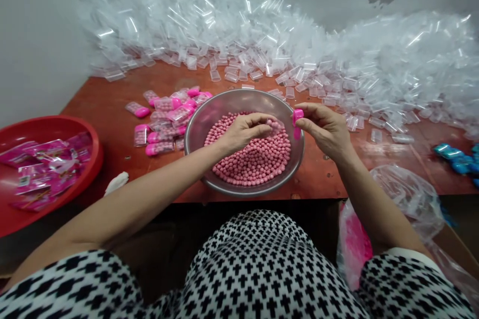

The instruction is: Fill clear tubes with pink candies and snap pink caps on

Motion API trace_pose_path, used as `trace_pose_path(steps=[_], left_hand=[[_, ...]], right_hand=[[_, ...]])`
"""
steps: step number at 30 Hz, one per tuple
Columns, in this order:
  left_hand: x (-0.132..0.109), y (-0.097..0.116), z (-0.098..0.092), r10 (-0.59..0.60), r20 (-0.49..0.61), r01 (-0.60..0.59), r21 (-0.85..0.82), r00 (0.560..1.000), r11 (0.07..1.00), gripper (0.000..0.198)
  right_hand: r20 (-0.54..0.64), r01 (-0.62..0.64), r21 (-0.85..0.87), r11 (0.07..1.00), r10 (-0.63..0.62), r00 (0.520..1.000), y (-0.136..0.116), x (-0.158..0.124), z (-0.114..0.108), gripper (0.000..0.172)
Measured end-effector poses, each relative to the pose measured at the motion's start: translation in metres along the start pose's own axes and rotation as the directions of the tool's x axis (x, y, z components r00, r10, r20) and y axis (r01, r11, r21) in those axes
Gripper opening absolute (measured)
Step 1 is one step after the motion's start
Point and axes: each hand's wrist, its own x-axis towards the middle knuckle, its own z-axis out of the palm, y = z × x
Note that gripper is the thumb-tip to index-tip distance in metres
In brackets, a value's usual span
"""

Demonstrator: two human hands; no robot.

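A metal bowl (194, 159) of pink beads (247, 159) sits at the table's front edge. Over the beads, my left hand (245, 132) pinches a clear plastic container (276, 126) with some pink beads in it. My right hand (327, 129) holds a bright pink cap (298, 115) between thumb and fingers, above the bowl's right rim. Container and cap are apart. Left of the bowl lie several bead-filled containers with pink caps (164, 127).
Clear empty containers (232, 35) are heaped along the back of the red-brown table (108, 104). A red basin (96, 152) with pink packets stands at left. Blue items (458, 159) and a plastic bag (407, 194) are at right.
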Motion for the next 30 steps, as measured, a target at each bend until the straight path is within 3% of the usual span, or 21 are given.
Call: trace_pose_path(steps=[3,6,11,14,17,21,24,28,30], left_hand=[[0.001,-0.003,-0.003,0.012,-0.001,-0.012,-0.004,1.000,1.000,0.033],[0.001,-0.005,-0.003,0.041,0.033,-0.042,0.029,0.999,0.999,0.031],[-0.001,-0.006,-0.004,0.067,0.035,-0.069,0.052,0.997,0.996,0.030],[-0.002,-0.004,-0.005,0.083,0.035,-0.086,0.081,0.996,0.993,0.029],[-0.002,-0.003,-0.007,0.109,0.035,-0.113,0.137,0.993,0.984,0.029],[-0.003,-0.005,-0.010,0.201,-0.006,-0.192,0.266,0.980,0.945,0.023],[-0.003,-0.006,-0.012,0.250,-0.059,-0.216,0.334,0.967,0.917,0.021],[-0.004,-0.007,-0.012,0.229,-0.013,-0.210,0.351,0.973,0.912,0.024],[-0.004,-0.007,-0.011,0.229,0.006,-0.213,0.387,0.973,0.897,0.025]], right_hand=[[0.051,0.127,-0.191,0.973,-0.120,0.992,-0.009,0.001,0.003,0.029],[0.144,0.275,-0.367,0.889,-0.237,0.961,-0.016,0.004,0.006,0.028],[0.261,0.360,-0.498,0.789,-0.260,0.930,-0.023,0.008,0.007,0.028],[0.376,0.393,-0.515,0.762,-0.212,0.902,-0.028,0.009,0.004,0.031],[0.548,0.416,-0.545,0.728,-0.066,0.834,-0.033,0.011,0.002,0.035],[0.594,0.426,-0.633,0.646,0.052,0.803,-0.035,0.010,0.001,0.034],[0.575,0.404,-0.642,0.651,0.062,0.816,-0.033,0.008,-0.001,0.030],[0.386,0.268,-0.571,0.776,-0.034,0.922,-0.026,0.007,0.002,0.039],[0.301,0.247,-0.526,0.814,-0.094,0.949,-0.021,0.007,0.009,0.037]])
